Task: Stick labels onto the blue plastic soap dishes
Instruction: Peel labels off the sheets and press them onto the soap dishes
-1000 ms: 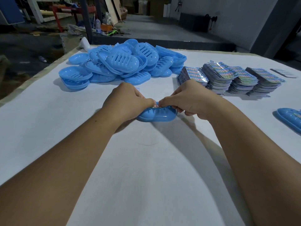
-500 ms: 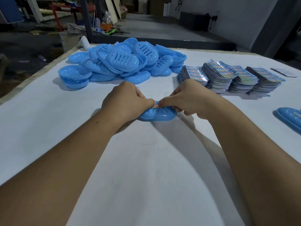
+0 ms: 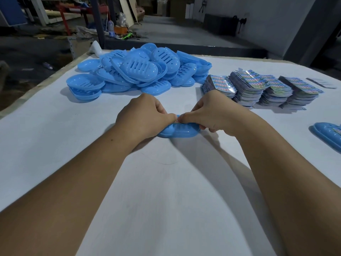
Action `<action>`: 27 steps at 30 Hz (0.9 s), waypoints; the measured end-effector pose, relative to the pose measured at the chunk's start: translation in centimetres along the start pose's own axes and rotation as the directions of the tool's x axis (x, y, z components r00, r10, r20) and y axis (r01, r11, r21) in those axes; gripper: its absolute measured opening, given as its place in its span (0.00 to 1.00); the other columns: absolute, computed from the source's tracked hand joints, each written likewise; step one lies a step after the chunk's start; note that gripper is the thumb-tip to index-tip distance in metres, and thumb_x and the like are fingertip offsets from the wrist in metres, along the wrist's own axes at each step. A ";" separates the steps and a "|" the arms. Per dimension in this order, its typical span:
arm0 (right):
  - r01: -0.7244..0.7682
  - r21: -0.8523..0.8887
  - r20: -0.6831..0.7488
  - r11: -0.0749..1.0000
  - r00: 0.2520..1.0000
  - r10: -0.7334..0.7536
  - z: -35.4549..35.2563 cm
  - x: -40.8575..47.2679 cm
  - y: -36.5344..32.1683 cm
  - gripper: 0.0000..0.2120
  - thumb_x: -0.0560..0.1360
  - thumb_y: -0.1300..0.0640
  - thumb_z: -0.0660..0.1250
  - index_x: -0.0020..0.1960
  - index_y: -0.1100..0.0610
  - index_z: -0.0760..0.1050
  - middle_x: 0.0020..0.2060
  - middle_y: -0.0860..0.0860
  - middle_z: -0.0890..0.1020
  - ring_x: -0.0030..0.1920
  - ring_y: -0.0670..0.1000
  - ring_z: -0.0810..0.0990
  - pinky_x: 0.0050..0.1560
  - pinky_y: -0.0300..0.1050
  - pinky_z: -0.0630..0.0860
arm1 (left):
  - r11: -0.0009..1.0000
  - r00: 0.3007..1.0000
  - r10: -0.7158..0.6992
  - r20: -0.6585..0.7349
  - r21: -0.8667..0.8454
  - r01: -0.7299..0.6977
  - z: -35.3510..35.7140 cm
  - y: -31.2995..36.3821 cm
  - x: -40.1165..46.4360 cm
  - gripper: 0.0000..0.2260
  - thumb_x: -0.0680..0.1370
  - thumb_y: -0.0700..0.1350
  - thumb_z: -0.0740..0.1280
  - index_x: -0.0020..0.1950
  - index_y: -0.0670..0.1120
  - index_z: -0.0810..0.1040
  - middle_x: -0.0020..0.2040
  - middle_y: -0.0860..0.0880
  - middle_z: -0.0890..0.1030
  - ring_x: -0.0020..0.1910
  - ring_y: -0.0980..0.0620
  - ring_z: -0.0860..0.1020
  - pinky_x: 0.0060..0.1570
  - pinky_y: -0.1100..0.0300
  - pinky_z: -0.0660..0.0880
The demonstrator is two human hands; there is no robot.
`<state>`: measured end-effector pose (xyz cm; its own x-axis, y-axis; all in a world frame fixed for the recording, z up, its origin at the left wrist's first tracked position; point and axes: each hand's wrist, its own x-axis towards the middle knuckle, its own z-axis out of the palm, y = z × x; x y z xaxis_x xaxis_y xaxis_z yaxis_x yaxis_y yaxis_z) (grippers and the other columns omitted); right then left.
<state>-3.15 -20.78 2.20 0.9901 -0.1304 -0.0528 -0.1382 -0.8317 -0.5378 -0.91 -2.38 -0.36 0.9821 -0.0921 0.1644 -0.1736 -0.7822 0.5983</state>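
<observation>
Soap dishes heaped (image 3: 140,71) at the table's (image 3: 55,130) far left; label stacks (image 3: 258,87) far right. One dish (image 3: 178,130) at centre looks light, stiff, slick: best steadied by its rim. Left hand (image 3: 145,117) and right hand (image 3: 212,115) pinch a label (image 3: 177,120) on it, thumbs together, unchanged from earlier

Two bare forearms, extended forward and converging toward the middle. Left hand (image 3: 145,115): knuckles up, fingers curled, thumb tip meeting the other thumb, gripping the soap dish (image 3: 178,131). Right hand (image 3: 212,112): likewise curled, gripping the same dish from the opposite end.
</observation>
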 end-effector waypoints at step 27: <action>0.306 0.104 0.165 0.946 0.933 -0.319 0.9 -1.3 -0.1 0.36 0.64 0.46 0.83 0.69 0.44 0.73 0.60 0.43 0.79 0.54 0.49 0.83 0.46 0.44 0.84 | 0.995 0.983 0.021 -0.185 -0.088 -0.038 -1.6 -1.1 0.6 0.12 0.81 0.58 0.64 0.44 0.52 0.76 0.40 0.55 0.79 0.46 0.45 0.79 0.44 0.53 0.71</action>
<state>-4.42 -20.02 1.59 0.9724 0.2328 -0.0160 0.1745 -0.7708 -0.6127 -0.24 -0.57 0.30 0.9477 0.0067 0.3192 -0.2167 -0.7208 0.6584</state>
